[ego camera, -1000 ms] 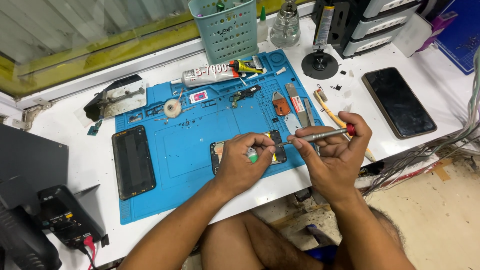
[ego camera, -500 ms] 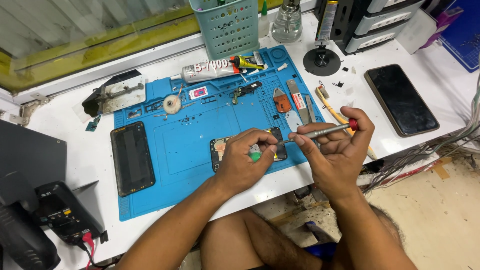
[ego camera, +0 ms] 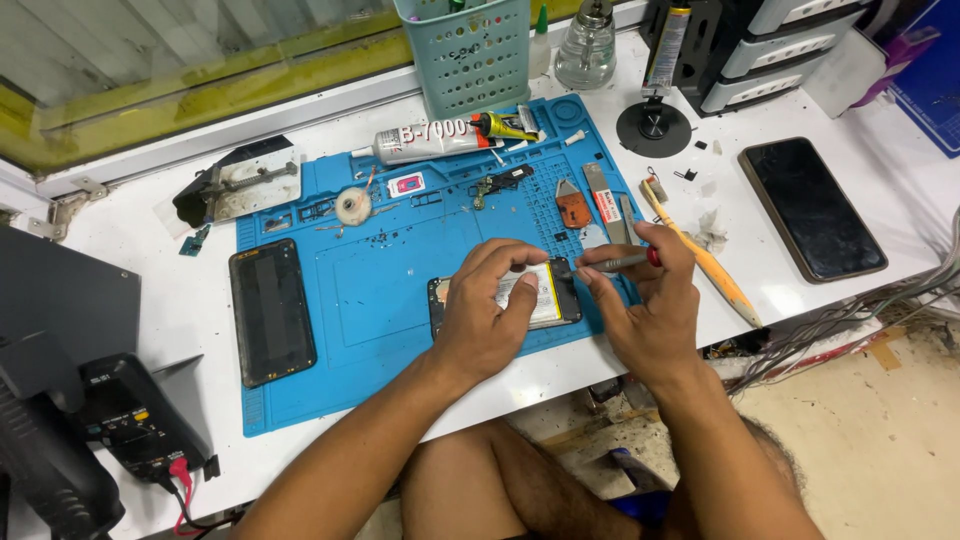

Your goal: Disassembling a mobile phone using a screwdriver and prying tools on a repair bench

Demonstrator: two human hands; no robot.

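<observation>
My left hand (ego camera: 487, 318) presses the opened phone (ego camera: 508, 298) flat on the blue mat (ego camera: 380, 290) mid-bench so it can't slide, while my right hand (ego camera: 650, 310) pinches the screwdriver (ego camera: 622, 262) at its top edge.

My view is bright and evenly lit, seemingly from overhead. Soft, short shadows sit under my left hand (ego camera: 488, 318) and right hand (ego camera: 650, 310). Glare streaks the dark phone (ego camera: 811, 207) at three o'clock. The centre is sharp; lines bow slightly toward the edges, and the seven o'clock corner falls dim.
</observation>
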